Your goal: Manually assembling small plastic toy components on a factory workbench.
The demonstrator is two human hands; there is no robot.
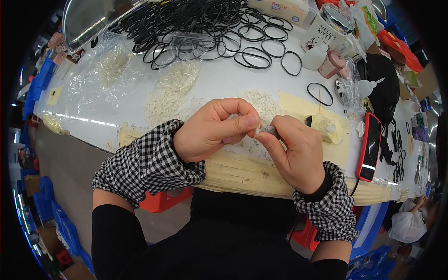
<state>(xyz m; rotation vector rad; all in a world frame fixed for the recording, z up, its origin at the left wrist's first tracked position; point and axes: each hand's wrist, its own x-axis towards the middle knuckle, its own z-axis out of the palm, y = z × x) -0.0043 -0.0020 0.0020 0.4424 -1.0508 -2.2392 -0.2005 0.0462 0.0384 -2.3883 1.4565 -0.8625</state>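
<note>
Above the front edge of the table, my left hand (pixel 210 130) pinches a small white piece (pixel 257 130) between thumb and fingertips. Close against it, my right hand (pixel 298 151) is closed round a small grey object (pixel 270 131), mostly covered by the fingers, so its kind does not show. The fingertips of both hands almost meet at the white piece. Just beyond them lies a heap of small white pieces (pixel 260 101). To the left, more white pieces (pixel 163 106) spill from a clear plastic bag (pixel 179 77).
A large pile of black rings (pixel 186 23) covers the back of the table. Yellowish tape (pixel 247 175) lines the front edge. A red-framed phone (pixel 369 147) lies at the right, near a white squeeze bottle (pixel 368 87). Another plastic bag (pixel 105 70) lies at the left.
</note>
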